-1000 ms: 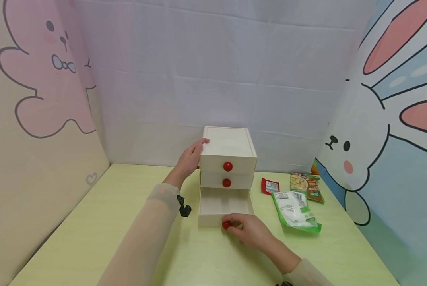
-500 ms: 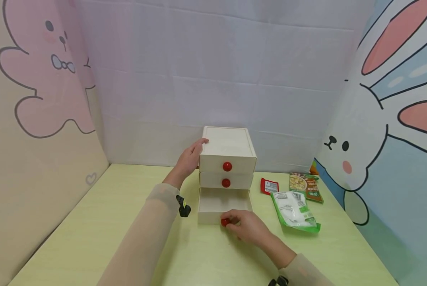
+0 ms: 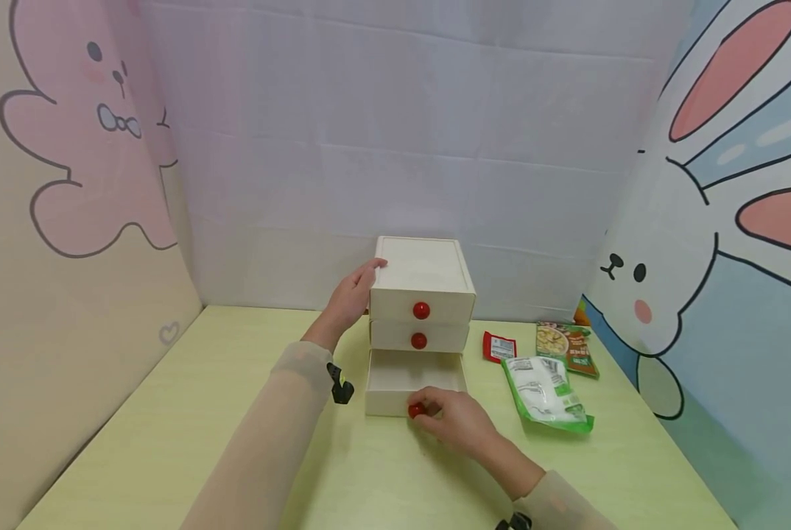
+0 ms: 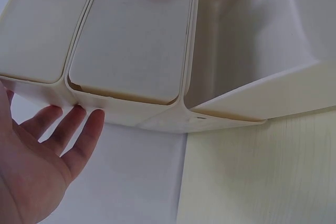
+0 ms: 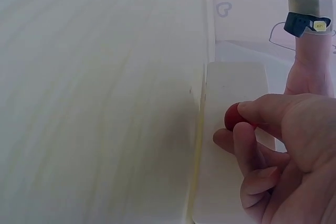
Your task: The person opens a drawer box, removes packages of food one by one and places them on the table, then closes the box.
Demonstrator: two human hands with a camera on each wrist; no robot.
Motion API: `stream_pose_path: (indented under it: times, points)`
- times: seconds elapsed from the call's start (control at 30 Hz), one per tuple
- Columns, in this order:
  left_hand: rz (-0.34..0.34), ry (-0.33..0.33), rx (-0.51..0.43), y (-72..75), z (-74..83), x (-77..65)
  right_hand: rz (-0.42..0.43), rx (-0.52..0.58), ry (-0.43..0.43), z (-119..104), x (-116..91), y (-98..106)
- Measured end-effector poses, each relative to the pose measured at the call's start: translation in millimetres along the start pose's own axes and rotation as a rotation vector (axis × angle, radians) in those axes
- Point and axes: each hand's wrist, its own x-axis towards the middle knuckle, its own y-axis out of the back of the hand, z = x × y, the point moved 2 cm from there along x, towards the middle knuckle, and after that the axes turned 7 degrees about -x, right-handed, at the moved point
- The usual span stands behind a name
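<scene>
A small white drawer unit [image 3: 425, 263] with three drawers stands on the table. Its bottom drawer [image 3: 386, 403] is pulled out, and the part of its inside that shows holds nothing. My right hand [image 3: 458, 423] pinches the red knob [image 5: 232, 116] of that drawer between thumb and fingers. Against the unit's left side rests my left hand [image 3: 350, 296], one digit over the top edge. In the left wrist view its fingers [image 4: 86, 137] touch the side wall, nearly straight. The top drawer [image 3: 389, 305] and middle drawer [image 3: 387, 335] are closed, each with a red knob.
Right of the unit lie a small red packet [image 3: 499, 347], a white and green bag [image 3: 546, 392] and a brown-green food packet [image 3: 568, 347]. The pale yellow table [image 3: 236, 412] meets a white backdrop [image 3: 395, 147] behind and printed panels at both sides.
The bottom drawer has slid in slightly, and my right hand has moved a little away from me with its knob. My left hand stays in place.
</scene>
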Motion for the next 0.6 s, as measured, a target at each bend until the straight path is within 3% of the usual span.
stream_pose_path:
  times: [0.37,0.6]
  points:
    - [-0.012,-0.016,0.002,-0.2,-0.4,-0.2,0.071,-0.067,0.028,-1.1,4.3,0.0]
    - [-0.010,-0.014,-0.012,0.2,0.2,0.2,0.049,-0.083,0.019,0.0,9.6,-2.3]
